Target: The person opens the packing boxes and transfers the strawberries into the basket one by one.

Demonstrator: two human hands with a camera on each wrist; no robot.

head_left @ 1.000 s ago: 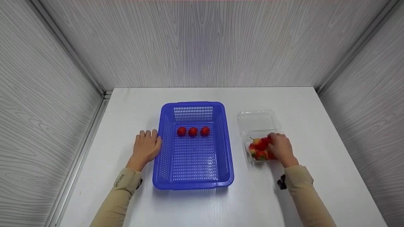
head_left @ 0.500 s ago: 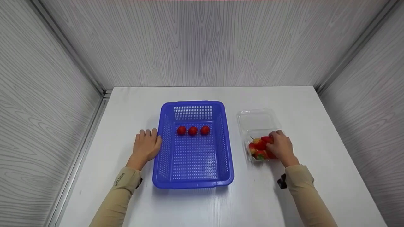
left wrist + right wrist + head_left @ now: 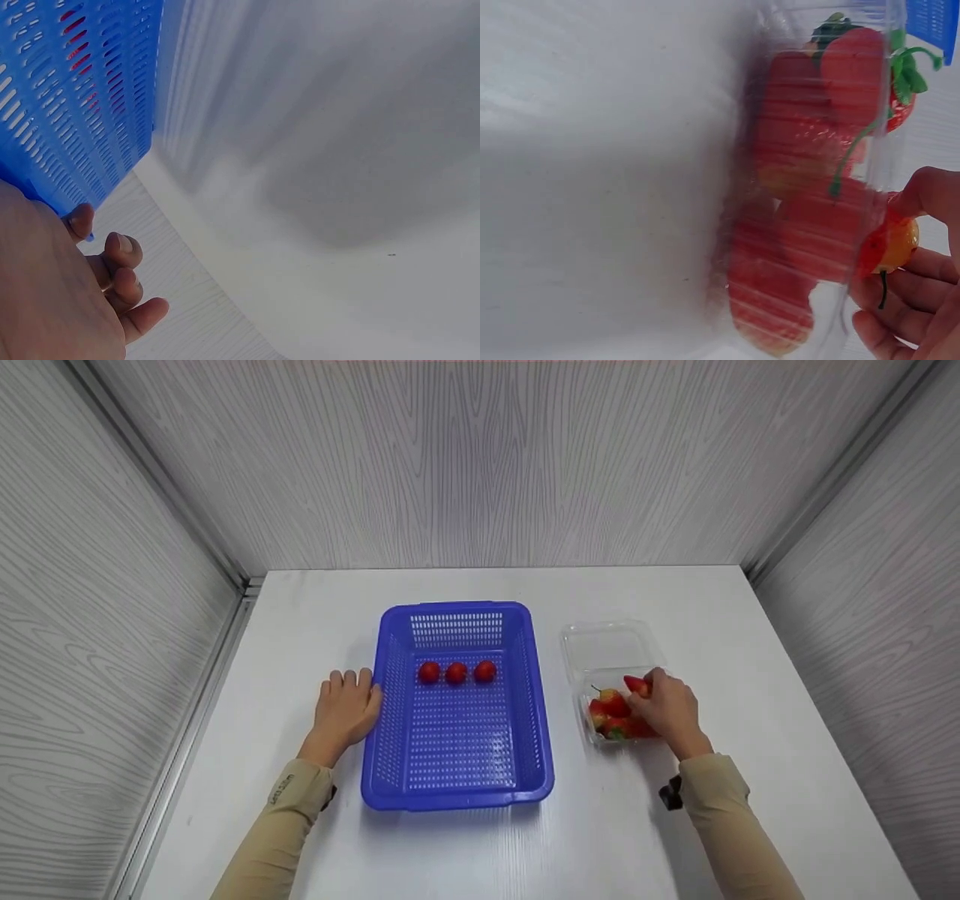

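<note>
The right hand pinched a strawberry in its fingers just above the open clear box. The left hand lay flat on the desk, fingers loosely apart against the blue basket, likely steadying it.

Head view bright and even, soft overhead light, faint shadow under the blue basket on the white worktop, wide-angle bend at edges, right wrist view blurred through the clear box, left wrist close-up soft
</note>
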